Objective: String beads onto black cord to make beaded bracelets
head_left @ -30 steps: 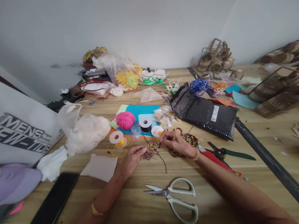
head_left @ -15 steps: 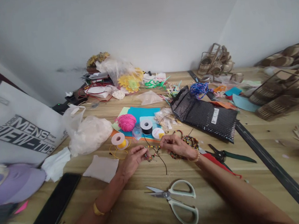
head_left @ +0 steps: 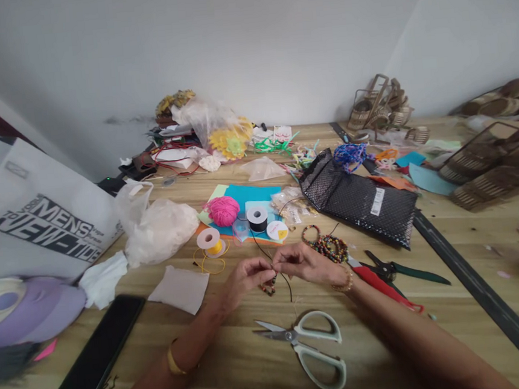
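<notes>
My left hand [head_left: 252, 278] and my right hand [head_left: 302, 264] meet fingertip to fingertip above the table, both pinched closed. A short string of colourful beads [head_left: 268, 288] hangs below my left fingertips, partly hidden by the fingers. Where the two pinches meet, the strand's end is too small to make out. A black cord [head_left: 290, 292] lies under the hands, coming from a black spool [head_left: 257, 219] behind them. Beaded bracelets [head_left: 334, 248] lie in a heap beyond my right wrist. White-handled scissors [head_left: 294, 335] rest partly opened on the table nearer to me.
Behind the hands are a yellow thread spool [head_left: 210, 241], pink yarn [head_left: 223, 211] and a round white label [head_left: 277, 230]. Red-and-green pruning shears [head_left: 387, 274] and a black padded mailer [head_left: 369, 203] lie right. A phone [head_left: 98, 354] and a white pouch [head_left: 180, 290] lie left.
My hands have come together, the right moving left to meet the left fingertips. The bead strand, earlier stretched between them, now hangs below my left fingers. The view has shifted slightly.
</notes>
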Action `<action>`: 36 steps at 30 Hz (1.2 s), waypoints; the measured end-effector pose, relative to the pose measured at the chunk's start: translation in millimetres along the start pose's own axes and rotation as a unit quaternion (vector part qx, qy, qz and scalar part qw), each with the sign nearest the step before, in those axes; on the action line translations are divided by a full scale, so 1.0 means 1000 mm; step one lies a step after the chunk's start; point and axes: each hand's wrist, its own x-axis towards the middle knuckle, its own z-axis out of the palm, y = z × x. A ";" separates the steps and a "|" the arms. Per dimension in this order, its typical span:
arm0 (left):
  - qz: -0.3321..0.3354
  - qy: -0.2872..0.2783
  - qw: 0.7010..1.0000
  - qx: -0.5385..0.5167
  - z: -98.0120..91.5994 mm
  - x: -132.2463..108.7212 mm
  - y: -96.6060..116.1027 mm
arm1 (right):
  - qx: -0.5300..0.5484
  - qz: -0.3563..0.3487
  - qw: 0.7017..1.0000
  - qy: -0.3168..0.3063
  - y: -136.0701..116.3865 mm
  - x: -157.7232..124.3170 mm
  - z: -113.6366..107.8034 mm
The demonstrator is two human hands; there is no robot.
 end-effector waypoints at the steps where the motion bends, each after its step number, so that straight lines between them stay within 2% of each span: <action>1: 0.007 0.009 1.000 0.009 0.002 0.000 0.002 | -0.006 0.001 1.000 0.003 -0.002 0.000 0.001; 9: 0.016 0.034 0.999 0.011 0.007 -0.001 0.000 | 0.050 0.020 0.998 0.013 -0.005 0.002 0.005; 14: 0.013 0.010 1.000 -0.008 0.005 -0.001 -0.003 | 0.066 0.020 0.997 0.018 -0.003 0.002 0.004; 16: 0.019 0.010 1.000 0.010 0.005 -0.002 -0.001 | 0.062 0.030 0.997 0.020 -0.002 0.002 0.004; 19: 0.038 0.043 0.996 0.063 0.005 -0.004 0.001 | 0.062 0.043 0.997 0.015 0.002 0.003 0.003; 23: 0.081 0.107 0.981 0.139 0.010 -0.005 -0.002 | 0.077 0.056 0.995 0.005 0.006 0.005 0.003; 28: 0.159 0.182 0.949 0.205 0.015 -0.006 -0.011 | 0.085 0.049 0.995 -0.005 0.006 0.006 0.003; 32: 0.204 0.172 0.928 0.260 0.014 -0.008 -0.011 | 0.082 0.050 0.995 -0.014 0.006 0.006 0.003; 36: 0.218 0.165 0.915 0.296 0.013 -0.008 -0.012 | 0.078 0.052 0.995 -0.020 0.009 0.006 0.003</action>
